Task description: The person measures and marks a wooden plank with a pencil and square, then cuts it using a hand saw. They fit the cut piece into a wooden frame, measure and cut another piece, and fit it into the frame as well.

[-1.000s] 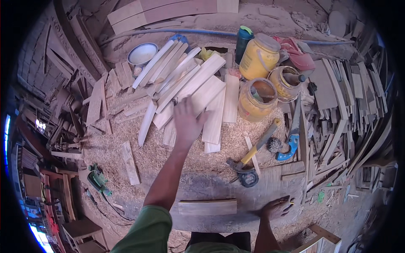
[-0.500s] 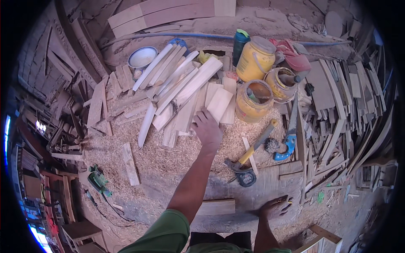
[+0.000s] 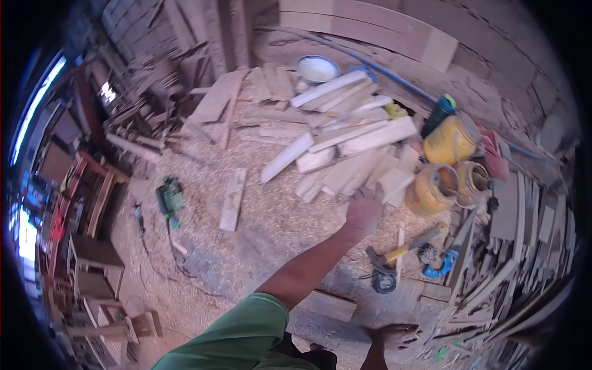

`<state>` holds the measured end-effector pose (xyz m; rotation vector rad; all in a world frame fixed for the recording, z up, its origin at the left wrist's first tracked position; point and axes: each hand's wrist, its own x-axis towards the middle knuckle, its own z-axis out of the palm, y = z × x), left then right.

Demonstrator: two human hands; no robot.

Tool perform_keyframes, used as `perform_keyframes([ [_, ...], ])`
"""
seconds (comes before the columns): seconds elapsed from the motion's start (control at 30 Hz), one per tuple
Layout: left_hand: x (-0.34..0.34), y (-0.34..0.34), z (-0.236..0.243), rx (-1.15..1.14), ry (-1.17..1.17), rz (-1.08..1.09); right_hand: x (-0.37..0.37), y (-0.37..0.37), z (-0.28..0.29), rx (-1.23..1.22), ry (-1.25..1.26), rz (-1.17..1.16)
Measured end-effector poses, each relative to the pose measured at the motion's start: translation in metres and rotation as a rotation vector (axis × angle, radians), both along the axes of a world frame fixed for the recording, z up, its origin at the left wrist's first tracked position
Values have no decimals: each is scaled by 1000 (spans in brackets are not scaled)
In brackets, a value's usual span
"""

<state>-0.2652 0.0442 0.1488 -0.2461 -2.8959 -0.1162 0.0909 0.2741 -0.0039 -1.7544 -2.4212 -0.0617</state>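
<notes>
My left hand (image 3: 365, 211) reaches over the wood pile with its fingers stretched out and apart. Its fingertips lie at the near end of short pale boards (image 3: 394, 182), and I see nothing gripped in it. Low in the view, my right hand (image 3: 394, 336) rests by the bench's near edge, fingers curled around a thin yellow stick (image 3: 417, 335) that looks like a pencil. Between the hands lie a hammer (image 3: 404, 248) with a yellow handle, a round black tape measure (image 3: 383, 282) and a flat board (image 3: 330, 304).
Yellow tubs (image 3: 428, 192) stand right of the pile, near a blue-handled saw (image 3: 441, 264). A white bowl (image 3: 317, 69) sits behind. Leftward are a loose plank (image 3: 233, 200) and a green power tool (image 3: 171, 200) with a cord. Sawdust covers much of the bench; offcuts crowd the right side.
The whole view has swung left, so the bench appears shifted right and tilted. My left hand stays at the short boards, its fingers reaching farther out. My right hand remains near the bench edge.
</notes>
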Motion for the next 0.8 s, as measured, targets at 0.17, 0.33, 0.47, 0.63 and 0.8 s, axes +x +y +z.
perform_keyframes([
  [0.17,57,-78,64,695,-418,80,16,26,-29,188,-42,25],
  [0.33,123,-206,100,1059,-361,516,22,42,-34,242,-44,9],
  [0.47,127,-369,63,886,-126,481,18,35,-40,218,-153,-28],
  [0.63,82,-492,55,926,-111,464,20,37,-40,282,-130,-1],
  [0.8,62,-576,50,-6,217,884,11,8,-42,164,-182,4],
])
